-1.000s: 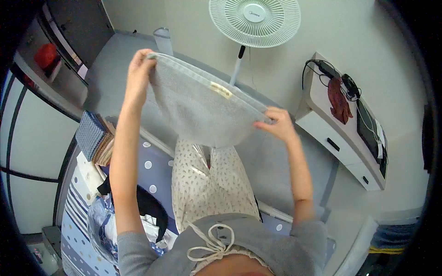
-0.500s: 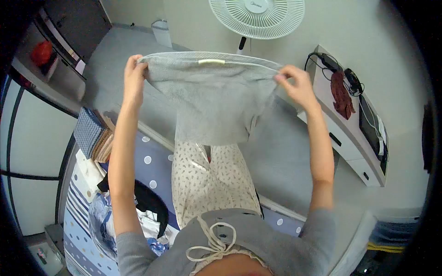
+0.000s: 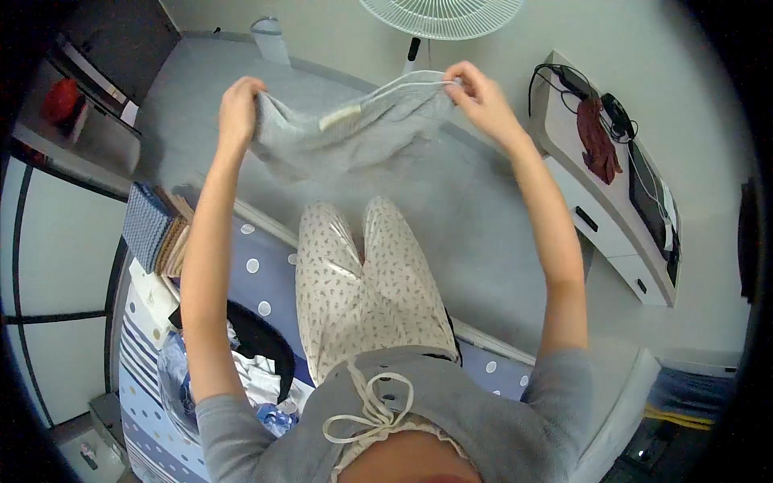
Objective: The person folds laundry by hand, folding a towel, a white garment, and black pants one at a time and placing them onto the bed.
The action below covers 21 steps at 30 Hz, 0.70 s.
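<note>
A light grey cloth garment [image 3: 338, 149] is stretched between my two hands, out in front of my knees. It has a ribbed edge with a pale label, and its lower part is blurred and billowing. I cannot tell which kind of garment it is. My left hand [image 3: 239, 117] is closed on its left end. On the other side my right hand [image 3: 481, 97] pinches the right end of the ribbed edge between thumb and fingers. The edge sags between them, and the cloth is off my lap.
To my left, on the blue dotted bed [image 3: 251, 266], are folded cloths [image 3: 151, 229] and a pile of clothes [image 3: 258, 374]. A white fan [image 3: 443, 16] stands ahead. On the right a white desk [image 3: 600, 225] holds cables and a dark red cloth [image 3: 596, 145].
The garment has swung up and away from my knees, and its ribbed edge has gone from taut to sagging. My hands have risen and come closer together, the right one moving left.
</note>
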Tool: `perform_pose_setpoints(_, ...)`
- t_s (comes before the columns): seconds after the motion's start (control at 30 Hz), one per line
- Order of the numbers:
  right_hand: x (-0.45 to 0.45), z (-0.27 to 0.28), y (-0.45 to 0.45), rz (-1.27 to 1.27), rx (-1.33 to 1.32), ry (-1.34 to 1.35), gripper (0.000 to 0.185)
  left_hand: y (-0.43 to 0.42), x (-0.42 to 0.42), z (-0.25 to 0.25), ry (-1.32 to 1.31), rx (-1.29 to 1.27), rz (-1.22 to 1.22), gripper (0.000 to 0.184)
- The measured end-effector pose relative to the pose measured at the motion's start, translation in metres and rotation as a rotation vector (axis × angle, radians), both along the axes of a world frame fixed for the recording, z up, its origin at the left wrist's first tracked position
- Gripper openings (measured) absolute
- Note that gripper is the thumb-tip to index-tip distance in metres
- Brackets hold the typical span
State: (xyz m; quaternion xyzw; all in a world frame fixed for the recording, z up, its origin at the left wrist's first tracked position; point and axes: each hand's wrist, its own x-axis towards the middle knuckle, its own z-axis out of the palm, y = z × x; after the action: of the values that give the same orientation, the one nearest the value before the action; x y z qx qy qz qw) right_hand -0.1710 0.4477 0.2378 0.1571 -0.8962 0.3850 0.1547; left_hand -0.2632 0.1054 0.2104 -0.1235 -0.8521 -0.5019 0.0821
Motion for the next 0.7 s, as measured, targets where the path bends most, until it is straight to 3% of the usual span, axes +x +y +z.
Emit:
perform_pose_setpoints(0.03, -0.001, 0.004, -0.01, 0.023, 0.029, 0.028, 0.017, 0.006, 0.006, 0.017, 0.099, -0.175, -0.132, 0.032)
perform_pose_setpoints(0.1, -0.007, 0.005, -0.039, 0.126, 0.126, 0.158, 0.021, 0.053, 0.051, 0.052, 0.028, -0.264, -0.11, 0.041)
perform_pose_setpoints(0.17, -0.008, 0.013, -0.068, 0.179, 0.174, 0.168, 0.022, 0.076, 0.066, 0.05, 0.486, -0.399, -0.295, 0.046)
perform_pose_setpoints(0.23, -0.002, 0.024, -0.089, 0.174, 0.174, 0.06, 0.022, 0.087, 0.069, 0.057, 0.281, -0.429, -0.348, 0.044)
perform_pose_setpoints(0.37, 0.005, 0.016, -0.093, 0.246, -0.57, -0.05, 0.03, 0.073, 0.071, 0.07, 0.102, -0.205, -0.467, 0.035)
perform_pose_setpoints(0.43, 0.005, -0.031, -0.082, 0.155, -0.918, -0.111, 0.037, 0.062, 0.074, 0.071, 0.079, -0.135, -0.45, 0.024)
perform_pose_setpoints(0.5, 0.014, -0.122, -0.064, -0.18, -0.392, -0.105, 0.037, 0.052, 0.078, 0.075, 0.074, -0.119, -0.412, 0.022)
perform_pose_setpoints(0.53, 0.03, -0.158, -0.058, -0.274, -0.341, -0.275, 0.036, 0.046, 0.077, 0.071, 0.081, -0.084, -0.399, 0.021)
perform_pose_setpoints(0.6, 0.061, -0.185, -0.053, -0.437, -0.729, -0.799, 0.036, 0.039, 0.079, 0.07, 0.104, -0.085, -0.34, 0.021)
perform_pose_setpoints(0.7, 0.098, -0.225, -0.051, -0.24, -1.326, -1.057, 0.038, 0.035, 0.085, 0.066, 0.101, -0.011, -0.304, 0.018)
